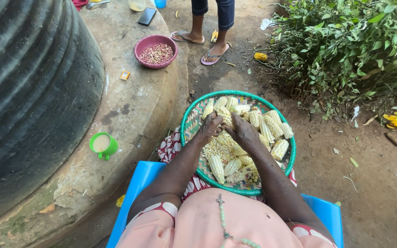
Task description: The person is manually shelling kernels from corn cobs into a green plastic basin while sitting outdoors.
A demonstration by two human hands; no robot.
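Woven tray: we see a round flat basket (190, 124) with a green rim, resting on the lap of the person seated in a blue chair (139, 180).
Maize: pale cobs (268, 128) lie heaped across the basket, with loose kernels (217, 148) piled near its middle.
Left hand: our left hand (210, 128) is closed around a maize cob (223, 115) at the middle of the basket, fingers curled over it.
Right hand: our right hand (244, 133) grips the same cob from the other side, touching the left hand.
Concrete ledge: to our left, a pink bowl (156, 51) of reddish beans, a green cup (103, 145) of pale liquid and a dark phone (147, 16) sit on the curved base beside a large dark tank (28, 92).
Beyond: another person's feet in sandals (207, 46) stand on the bare earth, near a leafy bush (345, 50).
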